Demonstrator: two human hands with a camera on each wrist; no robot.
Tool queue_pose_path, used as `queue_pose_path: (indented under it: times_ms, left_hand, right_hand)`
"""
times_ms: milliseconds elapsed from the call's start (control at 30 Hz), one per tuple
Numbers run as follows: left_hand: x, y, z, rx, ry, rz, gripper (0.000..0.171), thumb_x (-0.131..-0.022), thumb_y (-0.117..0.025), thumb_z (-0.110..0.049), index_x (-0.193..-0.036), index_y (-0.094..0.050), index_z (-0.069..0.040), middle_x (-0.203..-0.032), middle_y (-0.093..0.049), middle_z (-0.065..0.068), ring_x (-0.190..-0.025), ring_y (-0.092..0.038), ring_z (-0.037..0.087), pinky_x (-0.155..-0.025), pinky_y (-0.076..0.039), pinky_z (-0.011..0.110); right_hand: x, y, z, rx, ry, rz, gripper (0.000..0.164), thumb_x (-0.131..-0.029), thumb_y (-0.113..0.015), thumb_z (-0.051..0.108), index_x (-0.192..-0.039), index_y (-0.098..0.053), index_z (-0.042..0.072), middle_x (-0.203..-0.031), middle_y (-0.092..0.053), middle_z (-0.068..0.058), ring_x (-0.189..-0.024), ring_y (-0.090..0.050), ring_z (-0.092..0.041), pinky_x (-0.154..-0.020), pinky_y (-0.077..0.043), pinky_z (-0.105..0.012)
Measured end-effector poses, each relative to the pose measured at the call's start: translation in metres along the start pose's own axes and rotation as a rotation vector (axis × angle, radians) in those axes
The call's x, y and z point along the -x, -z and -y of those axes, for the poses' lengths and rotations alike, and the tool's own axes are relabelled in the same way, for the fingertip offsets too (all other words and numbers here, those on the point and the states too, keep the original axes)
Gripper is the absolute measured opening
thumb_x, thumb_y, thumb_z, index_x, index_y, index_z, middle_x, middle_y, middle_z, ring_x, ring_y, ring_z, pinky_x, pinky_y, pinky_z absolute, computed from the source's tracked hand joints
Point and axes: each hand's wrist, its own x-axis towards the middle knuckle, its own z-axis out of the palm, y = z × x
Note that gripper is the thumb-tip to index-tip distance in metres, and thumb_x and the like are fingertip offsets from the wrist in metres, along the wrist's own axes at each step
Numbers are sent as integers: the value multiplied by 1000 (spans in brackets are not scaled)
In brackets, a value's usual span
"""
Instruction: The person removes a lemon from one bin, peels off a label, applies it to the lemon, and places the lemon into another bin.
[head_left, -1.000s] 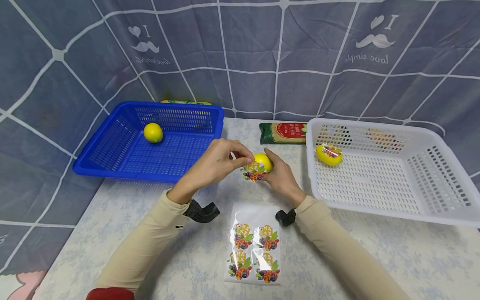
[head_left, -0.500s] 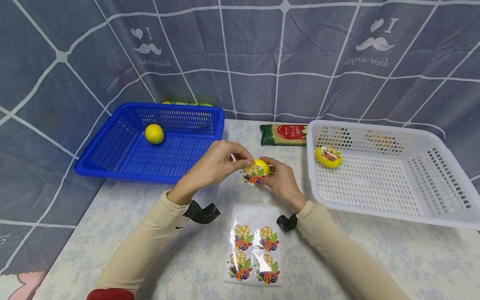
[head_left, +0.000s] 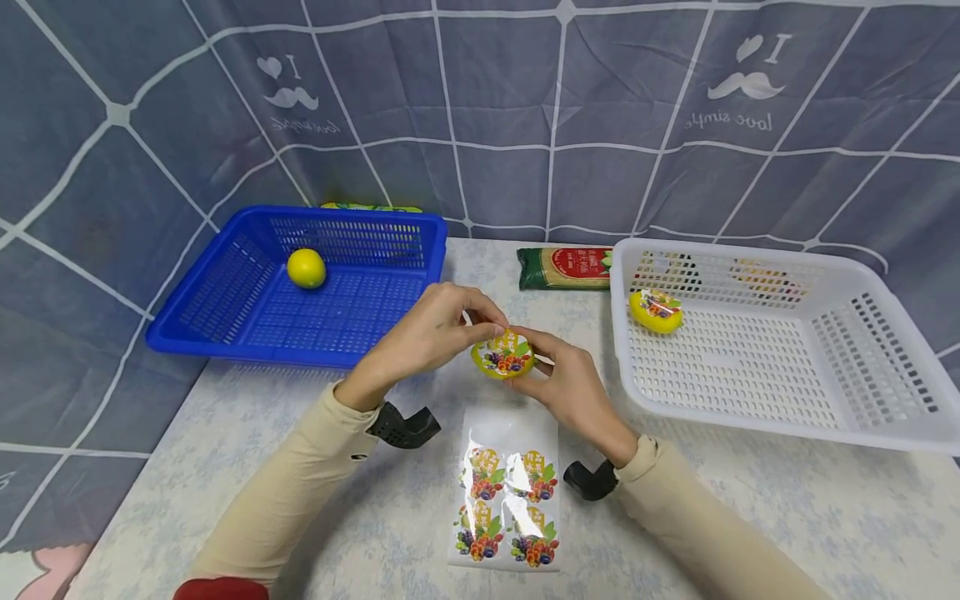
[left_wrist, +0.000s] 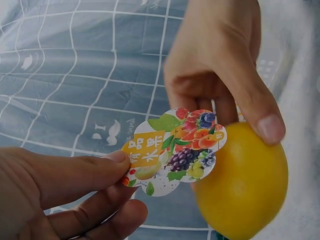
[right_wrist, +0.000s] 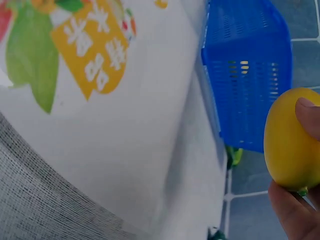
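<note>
In the head view, my left hand point(head_left: 448, 323) pinches a scalloped fruit-print sticker point(head_left: 507, 354) at its edge, between thumb and fingers. My right hand point(head_left: 576, 382) grips a yellow lemon point(left_wrist: 245, 187) with thumb and fingers on its side and end. From the head, the sticker overlaps the face of the lemon, leaving only a yellow border showing. In the left wrist view the sticker stands in front of the lemon's side; whether it touches the skin I cannot tell. Below both hands a sticker sheet point(head_left: 512, 427) with several stickers lies on the table.
A blue basket point(head_left: 247, 350) at the left holds one lemon point(head_left: 307, 268). At the right a white basket point(head_left: 637, 392) holds a lemon with a sticker on it point(head_left: 656, 312). A green and red packet point(head_left: 566, 268) lies behind, against the white basket. Patterned cloth hangs at the back.
My right hand has turned the lemon and brought it left and nearer, behind the sticker. The left hand has stayed nearly still, pinching the sticker throughout.
</note>
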Motion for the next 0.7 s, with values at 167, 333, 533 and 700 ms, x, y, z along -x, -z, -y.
queue_pose_path:
  times_ms: [167,333,533,700]
  left_hand:
    - [0,-1,1,-1,-6,-3,9,-91,-69,-7,-89,-78,-8,-81,-70,-3,-75,-62,11,-64,-49,30]
    - [0,-4,1,-28,-14,-21,9,-90,-70,-8,-89,-78,-9,-79,-70,-4,-74,-61,9,-63,-49,29]
    - [1,-8,0,-53,-19,-36,8,-89,-71,-9,-93,-77,-8,-77,-68,-4,-74,-61,10,-64,-48,29]
    - [3,-10,-1,-58,-33,-34,8,-88,-71,-7,-96,-73,-8,-75,-66,-4,-72,-59,11,-65,-48,31]
  right_hand:
    - [7,3,11,19,11,-14,61,-80,-82,7,-136,-59,11,-135,-59,-6,-123,-56,-23,-93,-50,-27]
    - [12,5,17,9,28,-22,61,-79,-82,4,-135,-60,10,-135,-58,-6,-124,-55,-22,-94,-49,-25]
    - [16,7,22,6,45,-32,61,-76,-84,3,-133,-61,10,-134,-60,-6,-123,-56,-21,-94,-49,-26]
    - [18,8,25,-7,54,-41,63,-75,-84,2,-133,-62,10,-133,-60,-6,-123,-56,-21,-93,-50,-25]
